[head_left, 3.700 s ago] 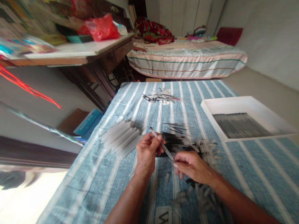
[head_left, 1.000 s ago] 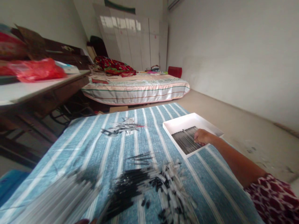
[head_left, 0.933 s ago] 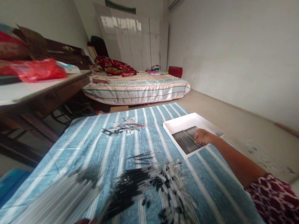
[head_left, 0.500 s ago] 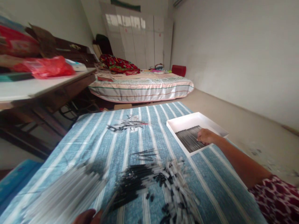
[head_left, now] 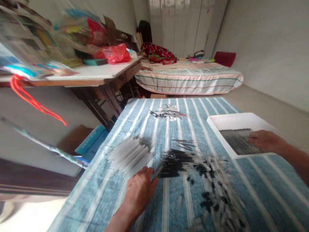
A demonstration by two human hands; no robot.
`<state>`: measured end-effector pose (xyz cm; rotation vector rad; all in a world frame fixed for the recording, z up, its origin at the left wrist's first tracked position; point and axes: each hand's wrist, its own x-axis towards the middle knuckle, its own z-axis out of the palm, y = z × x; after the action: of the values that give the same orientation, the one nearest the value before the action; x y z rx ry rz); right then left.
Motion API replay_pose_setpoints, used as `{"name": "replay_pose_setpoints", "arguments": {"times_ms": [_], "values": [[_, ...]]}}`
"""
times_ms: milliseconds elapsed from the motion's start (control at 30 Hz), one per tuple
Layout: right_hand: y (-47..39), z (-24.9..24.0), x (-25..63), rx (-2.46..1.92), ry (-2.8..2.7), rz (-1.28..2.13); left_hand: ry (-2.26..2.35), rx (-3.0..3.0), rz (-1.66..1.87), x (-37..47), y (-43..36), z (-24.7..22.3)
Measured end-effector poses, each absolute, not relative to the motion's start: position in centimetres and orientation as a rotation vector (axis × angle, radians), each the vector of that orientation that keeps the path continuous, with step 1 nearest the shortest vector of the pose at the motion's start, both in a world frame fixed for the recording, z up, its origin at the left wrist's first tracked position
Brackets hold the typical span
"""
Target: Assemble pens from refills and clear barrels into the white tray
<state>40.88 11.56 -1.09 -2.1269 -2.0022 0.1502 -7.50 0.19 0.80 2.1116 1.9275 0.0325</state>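
Observation:
My left hand is closed, with a thin grey tube between thumb and forefinger. Just beyond it lies a sheaf of long translucent white tubes. To its right is a pile of thin black rods with pale ends. My right hand reaches into a shallow white box, fingers closed against a row of slim dark pen-like sticks; what they grip is hidden. A heap of short white and black caps spreads over the near right of the cloth.
A blue striped cloth covers the table. Toward its far end sits a small pile of mixed thin parts. A cluttered white side table stands left, a bed beyond, and a blue box below left.
The view has swung left and shows more of the left side. My left hand has come fully into view beside the white tubes. My right hand stays at the box.

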Motion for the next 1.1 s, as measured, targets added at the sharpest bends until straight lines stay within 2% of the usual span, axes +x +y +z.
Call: {"name": "replay_pose_setpoints", "arguments": {"times_ms": [200,367,533,700,867,1100], "values": [[7.5,1.2,32.0,-2.088,-2.23,0.472,1.821,2.126,-0.095,-7.2,1.2,1.0],[3.3,1.2,20.3,-1.686,-2.511,0.73,1.779,2.157,0.091,-9.3,1.6,1.1],[1.9,-0.1,12.4,-1.415,-2.856,0.487,1.774,2.096,0.307,-10.5,1.8,1.4],[2.0,-1.4,10.2,-1.373,-2.989,0.264,1.66,2.086,0.422,-9.7,2.1,1.2],[2.5,-1.0,10.2,-1.251,-3.027,0.204,1.615,2.104,0.498,-8.6,2.5,0.2],[3.2,2.3,14.6,-1.586,-2.877,0.115,1.409,2.221,0.607,-7.2,3.1,0.3]]}}
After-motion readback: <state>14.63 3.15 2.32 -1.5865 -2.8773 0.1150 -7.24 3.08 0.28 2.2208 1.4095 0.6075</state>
